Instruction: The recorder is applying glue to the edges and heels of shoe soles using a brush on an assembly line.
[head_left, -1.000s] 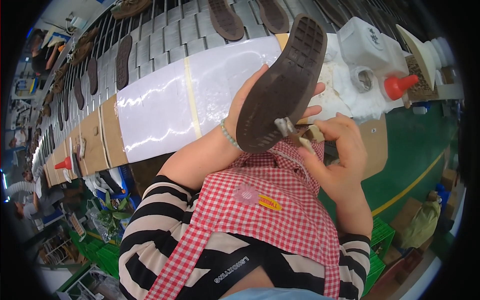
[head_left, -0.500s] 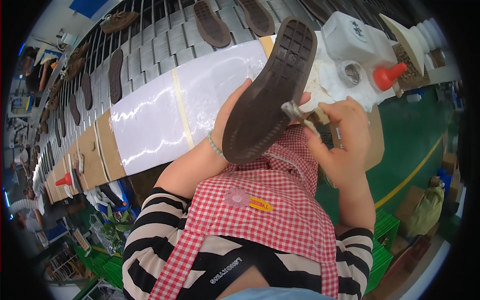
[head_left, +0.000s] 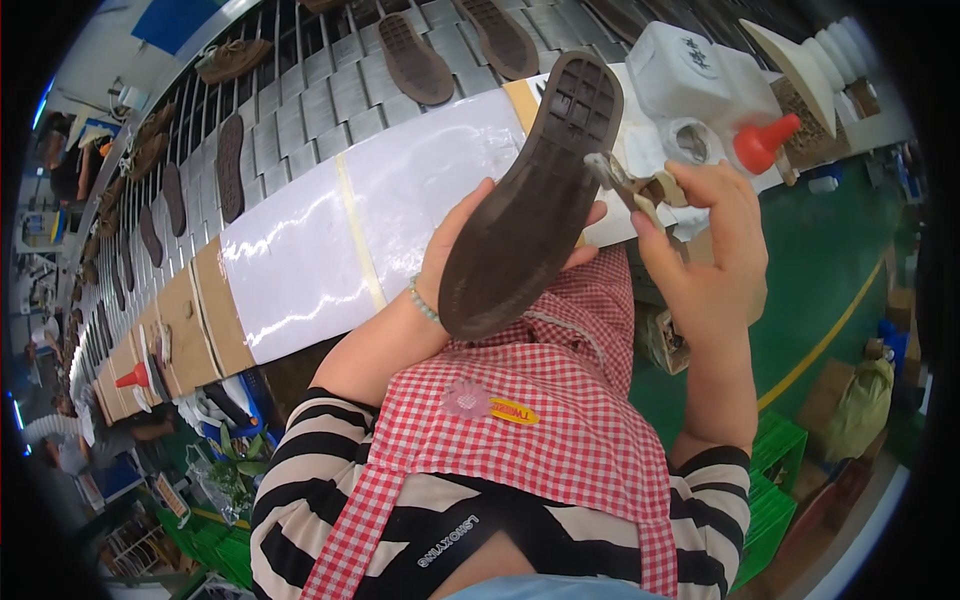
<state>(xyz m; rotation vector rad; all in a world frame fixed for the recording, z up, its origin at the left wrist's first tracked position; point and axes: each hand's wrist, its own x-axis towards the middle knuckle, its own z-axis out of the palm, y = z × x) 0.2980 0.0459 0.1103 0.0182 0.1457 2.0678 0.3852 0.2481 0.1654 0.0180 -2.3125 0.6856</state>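
Note:
A dark brown shoe sole (head_left: pixel 530 215) rests tilted in my left hand (head_left: pixel 448 240), its narrow heel end with square recesses pointing away from me. The fingers wrap behind it, and some fingertips show past its right edge. In my right hand (head_left: pixel 712 240) is a small tan clip-like tool (head_left: pixel 645 190) with a pale, fuzzy tip, pinched between thumb and fingers. That tip lies at the right edge of the sole, near its waist; I cannot tell whether it touches.
Beyond the white-covered bench (head_left: pixel 300 240), a slatted metal conveyor (head_left: pixel 340 95) carries more soles (head_left: pixel 415 60) and a brown shoe (head_left: pixel 232 60). At the right are a white plastic container (head_left: pixel 685 75), a clear cup (head_left: pixel 690 140) and a red-capped bottle (head_left: pixel 765 143). Green crates (head_left: pixel 770 490) stand at lower right.
My right hand and the clip-like tool have moved up and right along the sole's edge, toward the heel end. The sole has shifted slightly down and left.

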